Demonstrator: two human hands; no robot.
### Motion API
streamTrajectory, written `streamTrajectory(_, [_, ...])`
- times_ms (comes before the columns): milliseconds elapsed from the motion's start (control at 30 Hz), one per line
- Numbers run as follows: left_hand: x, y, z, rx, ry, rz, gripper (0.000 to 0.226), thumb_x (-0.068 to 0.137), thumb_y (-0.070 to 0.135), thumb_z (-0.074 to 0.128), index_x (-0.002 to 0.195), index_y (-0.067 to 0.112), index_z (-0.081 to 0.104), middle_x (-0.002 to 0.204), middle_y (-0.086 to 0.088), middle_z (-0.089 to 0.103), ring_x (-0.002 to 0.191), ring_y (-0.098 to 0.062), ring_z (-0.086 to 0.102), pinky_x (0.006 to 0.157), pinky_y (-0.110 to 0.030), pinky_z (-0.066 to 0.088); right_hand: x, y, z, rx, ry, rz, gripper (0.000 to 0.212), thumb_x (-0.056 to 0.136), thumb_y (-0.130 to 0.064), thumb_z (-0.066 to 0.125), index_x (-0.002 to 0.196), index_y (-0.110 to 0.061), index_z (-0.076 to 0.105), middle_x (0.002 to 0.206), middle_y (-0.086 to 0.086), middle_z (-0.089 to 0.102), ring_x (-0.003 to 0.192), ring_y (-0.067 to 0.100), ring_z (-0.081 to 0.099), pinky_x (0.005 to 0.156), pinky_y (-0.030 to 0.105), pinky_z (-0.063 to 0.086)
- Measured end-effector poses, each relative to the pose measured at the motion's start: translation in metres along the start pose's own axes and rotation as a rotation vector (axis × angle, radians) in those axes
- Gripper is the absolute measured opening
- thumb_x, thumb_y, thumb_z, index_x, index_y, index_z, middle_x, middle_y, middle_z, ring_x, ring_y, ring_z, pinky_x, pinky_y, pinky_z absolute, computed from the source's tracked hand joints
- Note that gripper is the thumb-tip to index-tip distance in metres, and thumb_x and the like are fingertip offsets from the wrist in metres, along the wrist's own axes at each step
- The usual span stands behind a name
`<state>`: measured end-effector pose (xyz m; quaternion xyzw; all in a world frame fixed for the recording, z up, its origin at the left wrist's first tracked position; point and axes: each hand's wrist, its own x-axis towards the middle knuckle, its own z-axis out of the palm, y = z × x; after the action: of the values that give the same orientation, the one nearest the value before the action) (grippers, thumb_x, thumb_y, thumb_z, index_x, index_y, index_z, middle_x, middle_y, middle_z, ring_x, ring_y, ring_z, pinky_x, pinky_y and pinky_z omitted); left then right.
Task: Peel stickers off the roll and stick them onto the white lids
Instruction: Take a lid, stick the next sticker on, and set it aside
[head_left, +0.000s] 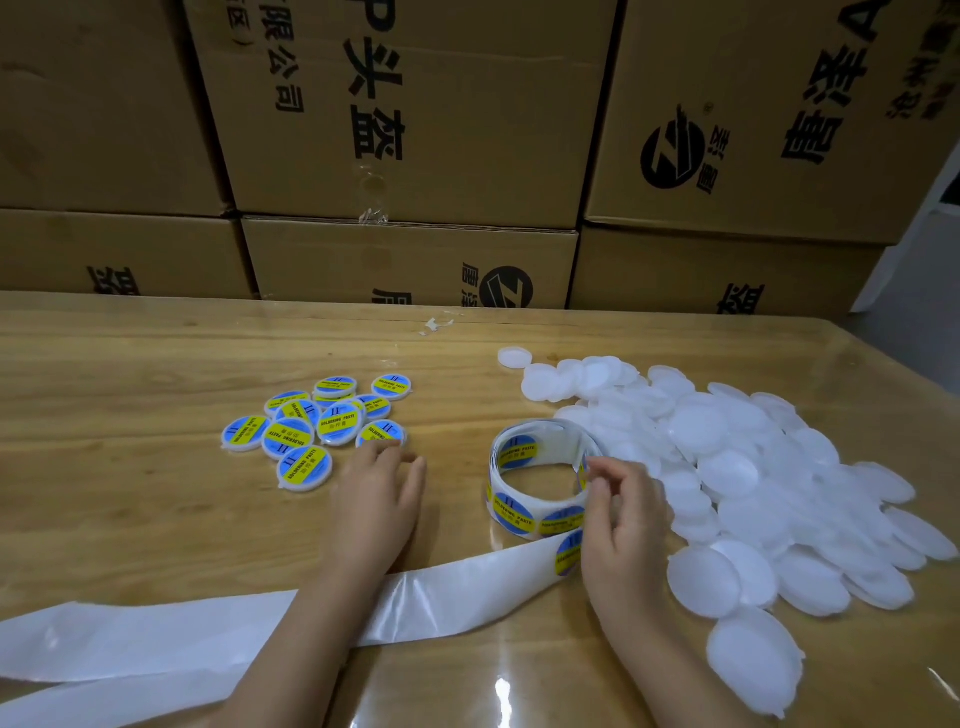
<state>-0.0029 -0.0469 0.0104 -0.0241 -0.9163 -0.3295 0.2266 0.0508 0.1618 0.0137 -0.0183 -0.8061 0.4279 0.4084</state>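
Here the sticker roll (535, 483) stands mid-frame, just left of the right hand (626, 525), whose fingers (610, 467) pinch its right rim, while the left hand (376, 499) lies loose and uncurled farther left.

The scene is covered by a single wide-angle view, taken from the person's head and directed forward and down. The table (156, 353) is seen at close range, with the sticker roll (514, 512) near centre. Stacked cardboard boxes (415, 130) are framed beyond its far edge.
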Motion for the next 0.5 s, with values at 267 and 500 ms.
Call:
streamTrajectory(267, [-0.035, 0.052, 0.014, -0.832, -0.235, -0.192, 0.035, 0.097, 0.023, 0.05, 0.065, 0.025, 0.064, 0.059, 0.014, 0.059, 0.054, -0.001, 0.048, 0.053, -0.013, 0.038, 0.014, 0.023, -0.01, -0.001, 0.06, 0.36, 0.026, 0.088, 0.012, 0.039, 0.096, -0.008, 0.054, 0.11, 0.004, 0.04, 0.093, 0.013, 0.044, 0.077, 0.021, 0.032])
streamTrajectory(500, [-0.043, 0.049, 0.021, -0.844, -0.545, -0.076, 0.025, 0.077, 0.048, 0.059, 0.073, 0.024, 0.065, 0.07, 0.008, 0.058, 0.068, -0.006, 0.049, 0.066, -0.018, 0.04, 0.012, 0.032, -0.004, -0.271, -0.198, 0.378, 0.032, 0.088, 0.003, 0.043, 0.107, -0.013, 0.063, 0.135, 0.003, 0.035, 0.096, 0.026, 0.057, 0.073, 0.03, 0.041])
